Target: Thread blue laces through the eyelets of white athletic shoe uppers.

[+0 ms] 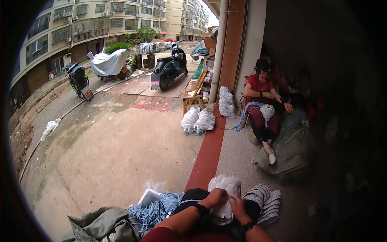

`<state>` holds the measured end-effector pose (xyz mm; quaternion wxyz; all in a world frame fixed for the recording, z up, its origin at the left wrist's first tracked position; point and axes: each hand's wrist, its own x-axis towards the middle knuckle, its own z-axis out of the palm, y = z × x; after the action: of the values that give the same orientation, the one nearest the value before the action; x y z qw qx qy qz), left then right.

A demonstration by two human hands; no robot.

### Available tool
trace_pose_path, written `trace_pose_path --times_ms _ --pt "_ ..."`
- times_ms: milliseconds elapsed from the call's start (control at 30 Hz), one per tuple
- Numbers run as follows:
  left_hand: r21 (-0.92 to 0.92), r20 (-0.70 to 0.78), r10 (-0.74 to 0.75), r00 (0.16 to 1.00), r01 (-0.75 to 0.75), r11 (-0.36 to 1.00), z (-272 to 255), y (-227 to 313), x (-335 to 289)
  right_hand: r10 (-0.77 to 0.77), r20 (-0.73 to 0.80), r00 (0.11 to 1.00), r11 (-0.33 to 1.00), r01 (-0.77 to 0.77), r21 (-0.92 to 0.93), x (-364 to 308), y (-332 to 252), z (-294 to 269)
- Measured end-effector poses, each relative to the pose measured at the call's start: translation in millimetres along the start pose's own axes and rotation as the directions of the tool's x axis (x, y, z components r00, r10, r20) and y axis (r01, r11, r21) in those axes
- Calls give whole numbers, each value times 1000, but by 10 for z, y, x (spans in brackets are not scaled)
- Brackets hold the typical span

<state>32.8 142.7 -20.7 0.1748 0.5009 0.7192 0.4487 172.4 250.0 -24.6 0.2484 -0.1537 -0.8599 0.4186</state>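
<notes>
On my lap stands a bundle of white, rounded, nested fabric pieces [224,184]. My left hand [217,197] is closed at its near side, fingers curled in. Close beside it, my right hand [238,205] has thumb and fingers pinched together in front of the bundle. Whatever is between the fingers is too small to make out. A stack of white curved pieces with dark edges [269,203] lies right of my right hand. Left of my lap is a heap of light blue cords [155,210].
A grey-green sack [100,224] lies at the lower left, beside clear plastic wrapping [152,189]. White bundles [198,120] sit by a bamboo chair [195,96]. At right, a seated person in red [260,86] works near a big green sack [288,151]. A scooter [169,68] stands outside.
</notes>
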Motion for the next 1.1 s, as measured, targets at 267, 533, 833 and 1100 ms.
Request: trace_pose_path --times_ms 267,533,833,1100 --pt "16 -94 -80 992 82 996 35 -40 -97 -213 -32 977 937 195 -289 -23 -91 23" --pt "-114 2 12 1000 -12 993 -96 12 -65 -18 4 1000 955 18 -296 106 -94 44" --pt "33 123 4 992 -8 999 -157 -124 -31 27 427 904 849 204 -486 353 -195 -235" --pt "254 22 -48 999 41 966 -651 -24 -413 176 511 841 935 -305 180 353 136 -641"
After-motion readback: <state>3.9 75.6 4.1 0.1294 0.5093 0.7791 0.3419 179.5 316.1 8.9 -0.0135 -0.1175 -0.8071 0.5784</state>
